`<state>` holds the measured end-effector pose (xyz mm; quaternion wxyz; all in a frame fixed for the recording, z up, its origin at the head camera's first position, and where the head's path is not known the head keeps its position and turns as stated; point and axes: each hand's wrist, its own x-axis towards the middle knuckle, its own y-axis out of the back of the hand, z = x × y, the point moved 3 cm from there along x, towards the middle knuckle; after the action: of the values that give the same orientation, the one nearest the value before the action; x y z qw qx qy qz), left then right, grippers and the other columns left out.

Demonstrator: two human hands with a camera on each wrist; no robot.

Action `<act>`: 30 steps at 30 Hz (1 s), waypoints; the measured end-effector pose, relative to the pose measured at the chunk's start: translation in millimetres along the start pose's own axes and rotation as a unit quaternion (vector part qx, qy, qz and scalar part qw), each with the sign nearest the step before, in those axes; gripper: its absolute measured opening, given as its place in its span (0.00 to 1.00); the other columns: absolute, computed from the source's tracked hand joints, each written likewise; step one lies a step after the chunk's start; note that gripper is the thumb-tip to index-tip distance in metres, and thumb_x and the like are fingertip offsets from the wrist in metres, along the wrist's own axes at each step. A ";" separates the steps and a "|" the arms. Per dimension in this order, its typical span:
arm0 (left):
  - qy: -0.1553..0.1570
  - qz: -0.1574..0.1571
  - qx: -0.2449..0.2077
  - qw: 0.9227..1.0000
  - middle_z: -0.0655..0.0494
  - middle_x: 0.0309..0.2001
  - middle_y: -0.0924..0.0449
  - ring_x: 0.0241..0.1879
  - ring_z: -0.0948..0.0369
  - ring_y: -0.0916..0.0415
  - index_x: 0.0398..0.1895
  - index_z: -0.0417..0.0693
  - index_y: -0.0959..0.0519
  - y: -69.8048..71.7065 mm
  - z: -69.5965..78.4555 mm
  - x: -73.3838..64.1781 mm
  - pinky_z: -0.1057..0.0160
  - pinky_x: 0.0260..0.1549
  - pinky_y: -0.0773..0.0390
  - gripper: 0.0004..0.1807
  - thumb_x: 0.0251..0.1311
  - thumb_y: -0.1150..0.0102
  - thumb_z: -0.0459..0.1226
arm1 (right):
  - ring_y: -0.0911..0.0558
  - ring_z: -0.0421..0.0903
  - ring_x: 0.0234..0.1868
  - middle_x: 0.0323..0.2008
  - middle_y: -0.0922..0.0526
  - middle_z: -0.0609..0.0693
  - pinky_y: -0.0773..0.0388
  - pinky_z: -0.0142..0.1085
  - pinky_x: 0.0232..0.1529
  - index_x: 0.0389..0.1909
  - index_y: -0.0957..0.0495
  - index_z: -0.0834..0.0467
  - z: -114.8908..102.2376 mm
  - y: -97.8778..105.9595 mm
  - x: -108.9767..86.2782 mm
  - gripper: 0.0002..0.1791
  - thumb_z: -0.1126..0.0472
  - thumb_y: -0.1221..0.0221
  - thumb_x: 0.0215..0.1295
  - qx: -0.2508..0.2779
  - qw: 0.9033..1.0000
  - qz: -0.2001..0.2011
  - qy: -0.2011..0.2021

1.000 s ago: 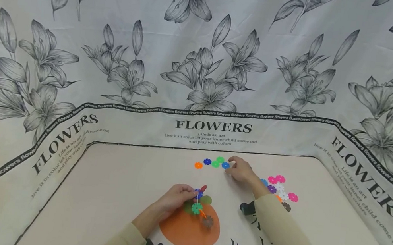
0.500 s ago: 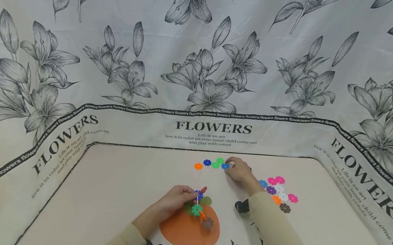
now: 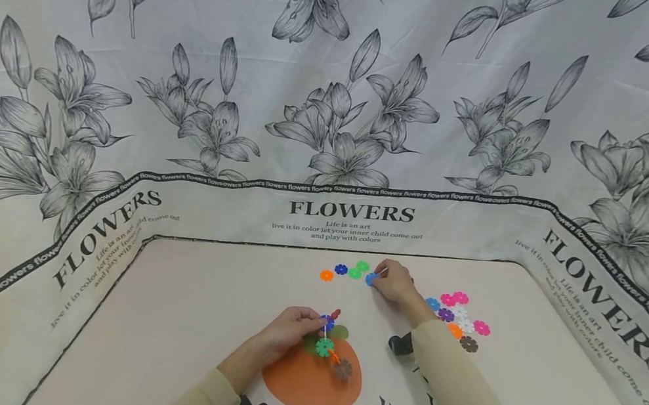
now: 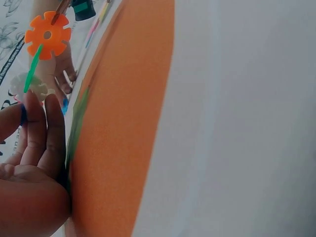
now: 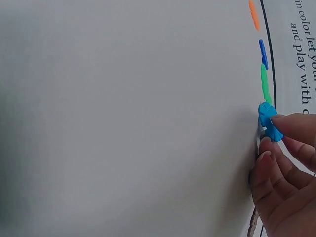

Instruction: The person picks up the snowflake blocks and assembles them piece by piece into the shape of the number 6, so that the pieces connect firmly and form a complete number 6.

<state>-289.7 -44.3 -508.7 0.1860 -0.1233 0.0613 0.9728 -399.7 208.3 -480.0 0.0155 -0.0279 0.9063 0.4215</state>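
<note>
My left hand (image 3: 287, 330) pinches a blue notched snowflake disc (image 3: 328, 324) between thumb and fingertips. That disc belongs to a chain of linked discs, held above the printed orange fruit (image 3: 305, 388). A green disc (image 3: 324, 347), an orange disc (image 4: 60, 35) and a brown disc (image 3: 343, 369) hang on it, and a small red disc (image 3: 336, 313) shows at its top. At the far side of the table, my right hand (image 3: 396, 284) pinches a light blue disc (image 5: 267, 116), which stands tilted between thumb and fingers.
Left of my right hand lie loose green discs (image 3: 355, 273), a dark blue disc (image 3: 341, 269) and an orange disc (image 3: 326, 275). To its right is a cluster with pink (image 3: 481, 328), purple (image 3: 446, 315) and brown discs (image 3: 468, 344). A flower-printed curtain (image 3: 211, 210) borders the table.
The light blue disc has gone from lying by my right fingertips to being tilted up in their pinch. My right forearm has shifted slightly; the left hand and chain stay nearly still.
</note>
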 end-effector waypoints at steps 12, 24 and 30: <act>-0.010 -0.010 0.006 1.000 0.53 0.35 0.16 0.43 0.58 0.21 0.42 0.41 0.19 -0.5 0.1 0.3 0.54 0.60 0.26 0.12 0.73 0.41 0.42 | 0.17 0.44 0.27 0.32 0.15 0.55 0.18 0.34 0.31 0.46 0.21 0.68 4.7 5.2 -20.1 0.10 0.67 0.38 0.68 0.101 0.995 -0.002 0.012; -0.024 -0.019 0.006 1.000 0.54 0.34 0.16 0.42 0.58 0.21 0.44 0.39 0.19 0.8 2.3 -2.7 0.53 0.62 0.27 0.13 0.74 0.42 0.42 | 0.14 0.45 0.33 0.38 0.14 0.55 0.17 0.34 0.39 0.51 0.17 0.67 2.2 3.7 -51.8 0.13 0.66 0.37 0.69 0.140 0.989 -0.019 0.036; -0.016 -0.019 0.007 1.000 0.54 0.34 0.16 0.41 0.58 0.21 0.44 0.40 0.19 0.6 1.4 -1.8 0.58 0.57 0.25 0.13 0.74 0.41 0.42 | 0.13 0.50 0.37 0.40 0.13 0.58 0.15 0.38 0.44 0.52 0.18 0.69 -4.3 3.2 -66.1 0.14 0.66 0.38 0.70 0.195 0.978 -0.048 0.055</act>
<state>-288.6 -45.2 -506.9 0.2067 -0.1077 0.0624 0.9705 -334.0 209.5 -471.4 -0.0089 -0.0913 0.9681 0.2331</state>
